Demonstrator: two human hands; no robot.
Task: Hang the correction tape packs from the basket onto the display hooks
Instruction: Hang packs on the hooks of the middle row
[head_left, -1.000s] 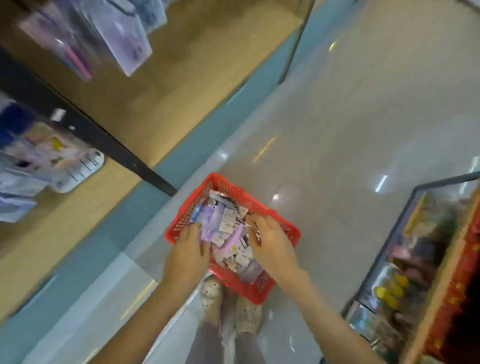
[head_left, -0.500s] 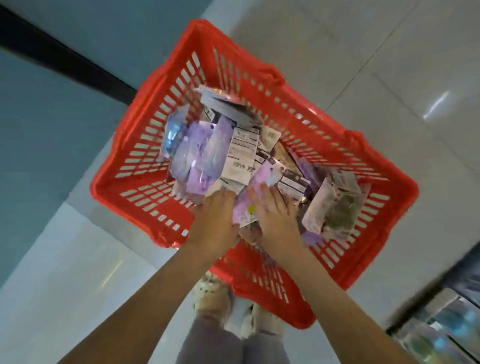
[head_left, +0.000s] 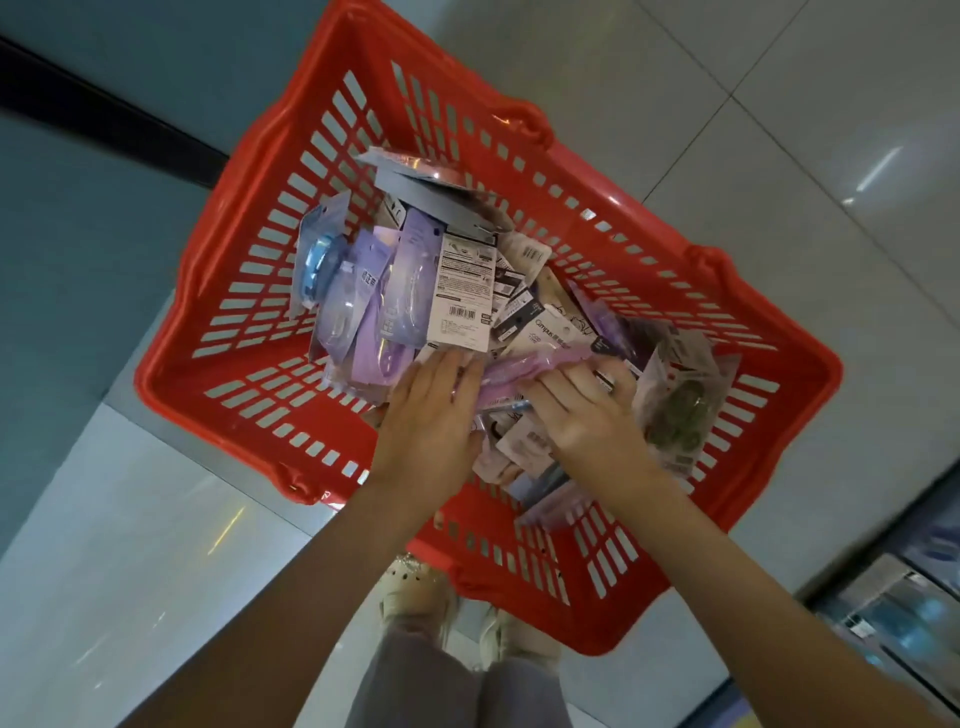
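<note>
A shop is indicated: a red shopping basket (head_left: 363, 52) filled with barcoded stationery packs (head_left: 462, 280) is set on a tiled floor (head_left: 779, 130).
</note>
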